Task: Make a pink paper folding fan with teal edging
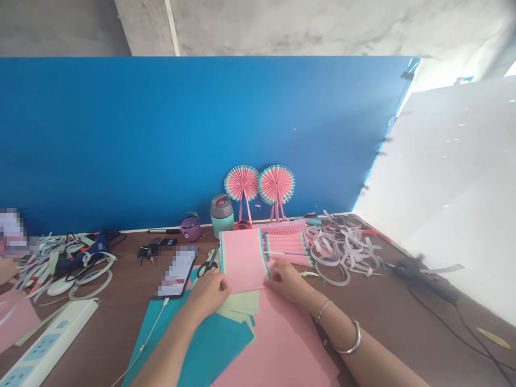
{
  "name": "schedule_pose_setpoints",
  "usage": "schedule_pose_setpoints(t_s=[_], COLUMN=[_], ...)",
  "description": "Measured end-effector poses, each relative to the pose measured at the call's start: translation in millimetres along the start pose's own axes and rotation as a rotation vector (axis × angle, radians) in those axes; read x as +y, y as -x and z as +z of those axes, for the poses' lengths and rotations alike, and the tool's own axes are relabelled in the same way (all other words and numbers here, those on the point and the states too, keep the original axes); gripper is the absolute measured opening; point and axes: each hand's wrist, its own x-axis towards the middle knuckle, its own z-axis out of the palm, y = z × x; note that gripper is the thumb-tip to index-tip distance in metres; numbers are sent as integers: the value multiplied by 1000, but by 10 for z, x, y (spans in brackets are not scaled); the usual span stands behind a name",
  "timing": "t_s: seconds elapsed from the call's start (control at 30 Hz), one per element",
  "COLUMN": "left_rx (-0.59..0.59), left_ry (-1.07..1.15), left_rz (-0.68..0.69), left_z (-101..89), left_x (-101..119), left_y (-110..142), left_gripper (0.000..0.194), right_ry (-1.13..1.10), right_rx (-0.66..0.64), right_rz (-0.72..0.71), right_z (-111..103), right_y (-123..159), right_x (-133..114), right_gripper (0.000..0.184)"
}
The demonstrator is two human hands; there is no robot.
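Note:
My left hand (208,293) rests with curled fingers on the near left corner of a pink paper sheet (242,260) edged in teal. My right hand (287,280) pinches the sheet's near right edge, with bracelets on that wrist. Beside the sheet lies a pile of pleated pink paper strips (287,248). Under my hands are pale green sheets (241,305), a large teal sheet (193,344) and a large pink sheet (282,349). Black-handled scissors (208,263) lie just left of the pink sheet.
Two finished pink paper fans (260,185) lean on the blue partition (161,140). A phone (177,274), a teal bottle (222,215), a purple pot (191,228), white paper trimmings (346,250), a glue gun (423,274) and a power strip (48,344) crowd the brown table (387,306).

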Motion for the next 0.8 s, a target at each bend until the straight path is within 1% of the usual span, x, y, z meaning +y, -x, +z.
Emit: schedule_pose_setpoints(t_s=[0.07, 0.13, 0.2, 0.27, 0.43, 0.53, 0.63, 0.7, 0.8], left_rx=[17, 26, 14, -4, -15, -10, -5, -5, -25], left_ry=[6, 31, 52, 51, -33, -77, -111, -147, -211], left_rz=[32, 119, 225, 301, 399, 429, 424, 412, 378], left_z=[10, 29, 54, 77, 105, 122, 138, 127, 59], left_x=[-1, -4, -4, 2, 27, 35, 48, 66, 84], left_y=[7, 13, 16, 19, 32, 39, 44, 53, 73], left_gripper=[11, 15, 23, 33, 47, 53, 54, 52, 46], right_ry=[41, 85, 137, 198, 330, 377, 417, 446, 478], right_rx=[12, 36, 51, 43, 4, -16, -86, -125, -134], right_rz=[-19, -73, -147, -210, -296, -385, -452, -453, -404], right_z=[-3, -3, 0, 4, 19, 35, 50, 50, 18], right_y=[17, 33, 47, 57, 82, 101, 112, 109, 95], right_x=[-12, -32, -59, -90, -153, -185, -219, -232, -218], right_gripper=[17, 5, 12, 18, 23, 29, 32, 33, 34])
